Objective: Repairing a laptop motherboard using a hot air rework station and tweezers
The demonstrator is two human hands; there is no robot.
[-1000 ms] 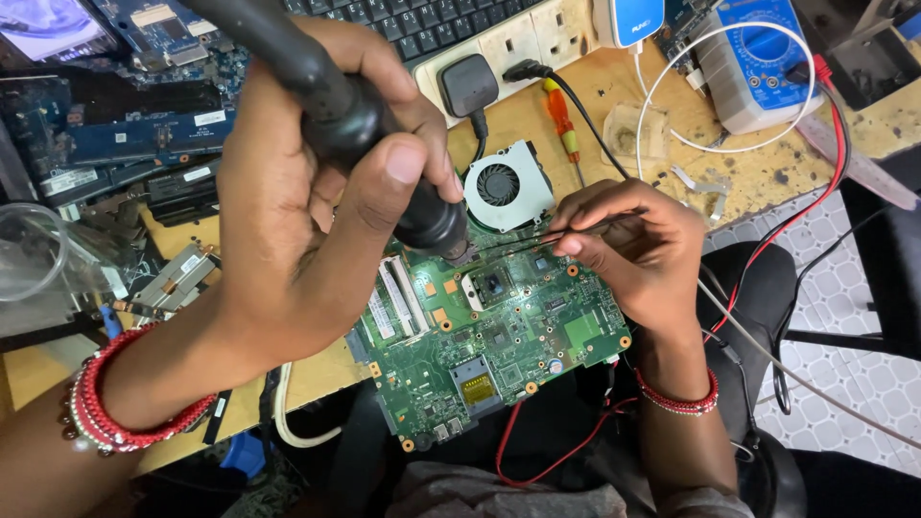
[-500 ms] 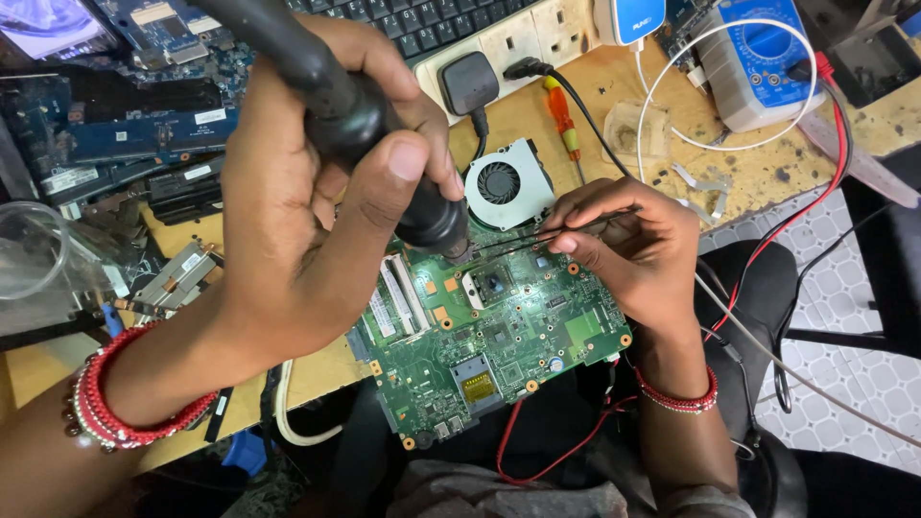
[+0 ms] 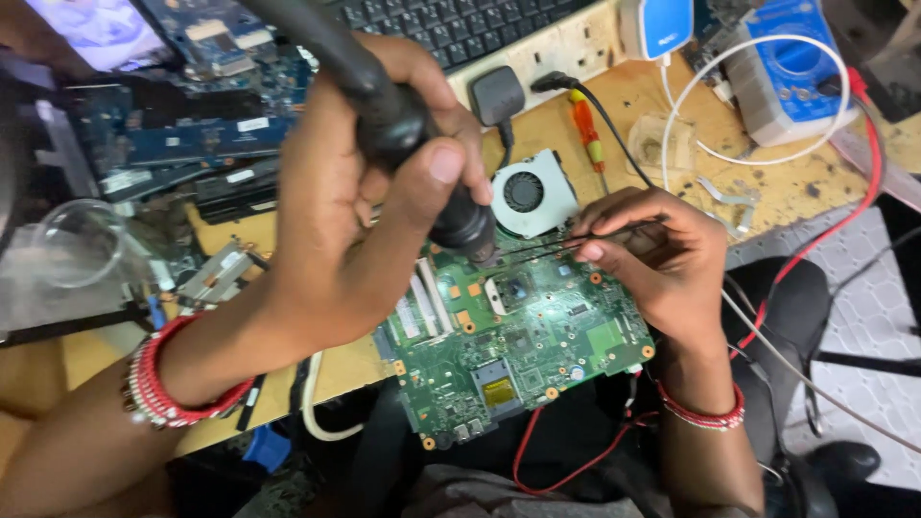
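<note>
A green circuit board [image 3: 523, 355] lies tilted at the near edge of a wooden workbench [image 3: 767, 182], partly over my lap. My left hand [image 3: 355, 201] grips a thick black hot-air tool [image 3: 403, 125], its round nozzle pointing down onto the board's upper edge. My right hand [image 3: 662, 259] pinches thin black tweezers [image 3: 566, 240] whose tips reach left under the nozzle. A grey cooling fan [image 3: 528, 192] sits attached just behind the board. Red bead bracelets circle both wrists.
A black keyboard [image 3: 460, 29] and a white power strip [image 3: 556, 48] lie at the back. A blue meter [image 3: 787, 77] with white and red leads sits at right. Blue boards [image 3: 182, 134] and a clear cup [image 3: 77, 245] crowd the left. An orange screwdriver [image 3: 587, 129] lies behind the fan.
</note>
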